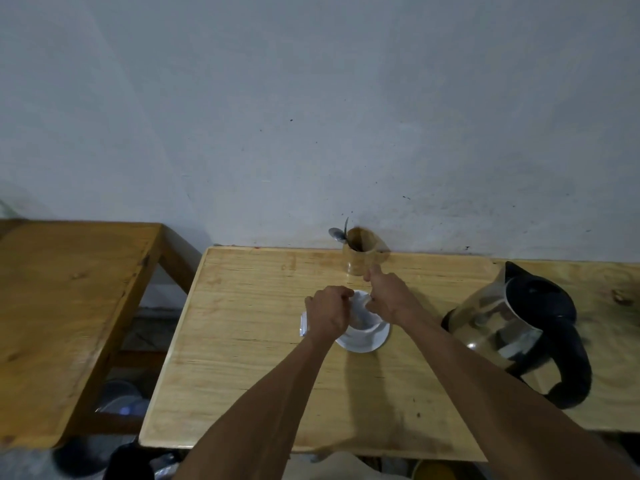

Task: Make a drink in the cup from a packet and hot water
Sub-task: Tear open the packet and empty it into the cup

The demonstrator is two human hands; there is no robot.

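Both hands over white ceramic cup point(363, 327) on white saucer point(375, 342), mid light wooden table point(249, 358); left hand point(327, 315) and right hand point(389, 297) pinch crumpled white packet point(360, 301), mostly hidden; silvery bit point(303, 325) behind left wrist, unclear.

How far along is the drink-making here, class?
Done: cup stands on its saucer. In hand: both hands, left and right, work a packet above the cup; whether it is open is unclear. Left: pouring from the kettle, untouched, then stirring.
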